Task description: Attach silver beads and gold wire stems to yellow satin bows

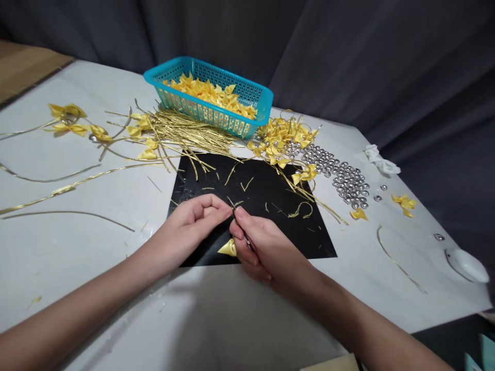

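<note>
Over the near edge of a black mat (pixel 278 226), my left hand (pixel 193 221) and my right hand (pixel 259 247) meet fingertip to fingertip. The left hand's fingers are pinched together on the end of a thin gold cord (pixel 231 202). My right hand is closed round a slim tool (pixel 244 236) whose tip points at that cord. A yellow ribbon bow (pixel 228 248) sits tucked under the right hand's fingers, touching them. Short gold cord offcuts lie scattered on the mat.
A turquoise basket (pixel 216 116) of yellow bows stands at the back. A pile of gold cords (pixel 181 135) lies left of it, with loose bows (pixel 282 136) and silver beads (pixel 344 178) to the right. Long cords trail left. A white dish (pixel 466 264) sits near the right edge.
</note>
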Available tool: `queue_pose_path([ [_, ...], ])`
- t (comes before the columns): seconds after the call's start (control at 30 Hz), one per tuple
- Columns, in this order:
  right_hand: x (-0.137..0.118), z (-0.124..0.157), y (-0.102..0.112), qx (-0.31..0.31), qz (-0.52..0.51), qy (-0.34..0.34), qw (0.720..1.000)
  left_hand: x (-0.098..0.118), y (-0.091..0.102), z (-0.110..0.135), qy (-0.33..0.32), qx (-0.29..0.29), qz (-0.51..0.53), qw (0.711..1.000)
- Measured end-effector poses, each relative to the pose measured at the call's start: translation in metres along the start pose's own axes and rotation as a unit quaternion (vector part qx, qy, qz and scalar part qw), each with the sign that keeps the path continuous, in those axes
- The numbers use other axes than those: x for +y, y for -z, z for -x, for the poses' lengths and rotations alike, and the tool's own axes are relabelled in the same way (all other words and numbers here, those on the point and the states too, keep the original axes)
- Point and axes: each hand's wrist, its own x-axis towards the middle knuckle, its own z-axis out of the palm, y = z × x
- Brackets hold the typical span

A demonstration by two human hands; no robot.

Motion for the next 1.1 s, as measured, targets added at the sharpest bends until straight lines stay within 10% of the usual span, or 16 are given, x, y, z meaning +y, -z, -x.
queue_pose_path([
  [0.27, -0.008, -0.005, 0.016, 0.137, 0.187, 0.09, 0.969, 0.002, -0.001, 0.002, 0.019, 0.014, -0.013, 1.0],
  [0.37, -0.015, -0.006, 0.031, 0.278, 0.425, 0.201, 0.838, 0.002, -0.001, 0.004, 0.031, 0.022, -0.012, 0.999],
  [0.47, -0.023, -0.004, 0.04, 0.341, 0.604, 0.169, 0.7, 0.003, -0.001, 0.003, 0.038, 0.026, -0.022, 0.999],
  [0.67, -0.027, -0.003, 0.045, 0.384, 0.686, 0.12, 0.606, 0.003, -0.001, 0.002, -0.007, 0.006, -0.071, 0.997],
  [0.73, -0.025, -0.003, 0.043, 0.381, 0.629, 0.194, 0.649, 0.001, -0.001, 0.005, -0.045, -0.009, -0.115, 0.992],
  [0.9, -0.022, 0.001, 0.022, 0.134, 0.348, 0.125, 0.919, -0.01, -0.009, 0.02, -0.233, -0.154, -0.391, 0.877],
  [1.1, -0.021, 0.011, 0.01, -0.106, 0.252, -0.072, 0.959, -0.016, -0.033, 0.036, -0.45, -0.136, -0.542, 0.697],
])
